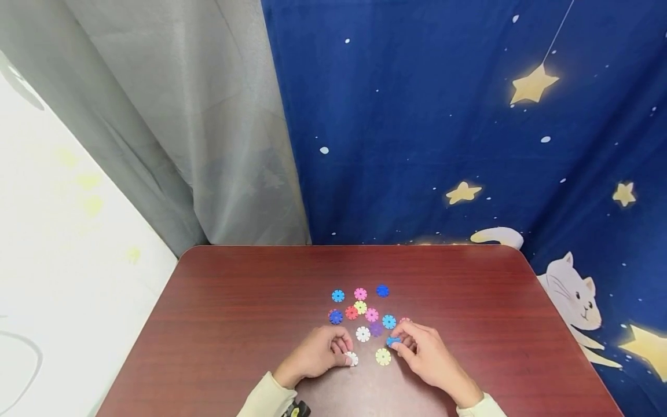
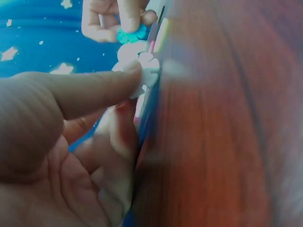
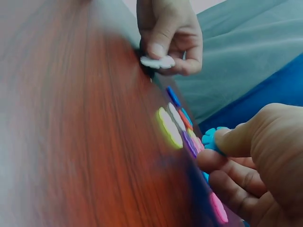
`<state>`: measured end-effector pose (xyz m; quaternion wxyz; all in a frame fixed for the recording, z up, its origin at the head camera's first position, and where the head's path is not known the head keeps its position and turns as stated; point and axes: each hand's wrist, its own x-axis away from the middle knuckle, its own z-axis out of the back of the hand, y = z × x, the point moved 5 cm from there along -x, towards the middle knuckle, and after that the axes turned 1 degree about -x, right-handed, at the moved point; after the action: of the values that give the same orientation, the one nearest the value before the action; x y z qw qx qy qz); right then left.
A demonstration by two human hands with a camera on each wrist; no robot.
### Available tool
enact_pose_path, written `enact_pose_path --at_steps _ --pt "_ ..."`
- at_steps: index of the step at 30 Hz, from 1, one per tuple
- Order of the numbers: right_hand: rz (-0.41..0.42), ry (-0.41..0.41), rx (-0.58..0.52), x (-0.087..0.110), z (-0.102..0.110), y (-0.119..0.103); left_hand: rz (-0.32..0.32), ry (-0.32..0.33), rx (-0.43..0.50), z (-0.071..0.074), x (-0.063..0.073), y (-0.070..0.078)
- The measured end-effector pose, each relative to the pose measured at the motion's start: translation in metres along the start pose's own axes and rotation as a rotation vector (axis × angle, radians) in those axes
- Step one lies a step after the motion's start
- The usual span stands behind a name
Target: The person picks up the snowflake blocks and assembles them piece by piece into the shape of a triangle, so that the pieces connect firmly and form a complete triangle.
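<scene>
My left hand [image 1: 324, 351] pinches a white notched disc [image 1: 353, 359] between thumb and fingers, just above the table. Across from it, my right hand [image 1: 426, 354] pinches a light blue notched disc [image 3: 213, 140], its edge showing past the thumb. Between the two hands lies a pale yellow disc [image 1: 383, 357]. Another white disc [image 1: 363, 334] and a purple disc [image 1: 376, 329] rest just beyond. A blue disc [image 1: 389, 322] sits close to my right fingers, and a pink disc [image 1: 405, 320] is partly hidden behind that hand.
Farther back on the reddish-brown table [image 1: 234, 307] lie several more discs, among them a red disc [image 1: 351, 313], a pink disc [image 1: 361, 294] and a dark blue disc [image 1: 383, 291]. Grey and star-patterned blue curtains [image 1: 396, 127] hang behind the table's far edge.
</scene>
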<state>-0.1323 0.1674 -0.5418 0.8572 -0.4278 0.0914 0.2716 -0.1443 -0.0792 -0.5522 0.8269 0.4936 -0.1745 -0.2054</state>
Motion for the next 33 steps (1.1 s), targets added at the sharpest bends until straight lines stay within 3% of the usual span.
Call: enact_pose_path --at_steps 7,11,19,23,33 --pt "-0.111 0.011 -0.085 0.000 -0.009 -0.006 0.154 -0.015 0.412 -0.004 0.002 -0.010" --pt "-0.181 -0.004 -0.130 0.000 -0.014 -0.009 0.209 -0.021 0.569 -0.013 0.003 -0.012" --pt "-0.189 -0.050 -0.211 0.003 -0.025 -0.013 0.255 -0.043 0.720 -0.022 0.004 -0.010" --pt "-0.178 -0.040 -0.220 0.004 -0.027 -0.014 0.273 -0.049 0.741 -0.025 0.004 -0.008" --pt "-0.026 0.040 -0.192 0.003 -0.026 -0.022 0.267 0.010 0.751 -0.028 0.001 -0.007"
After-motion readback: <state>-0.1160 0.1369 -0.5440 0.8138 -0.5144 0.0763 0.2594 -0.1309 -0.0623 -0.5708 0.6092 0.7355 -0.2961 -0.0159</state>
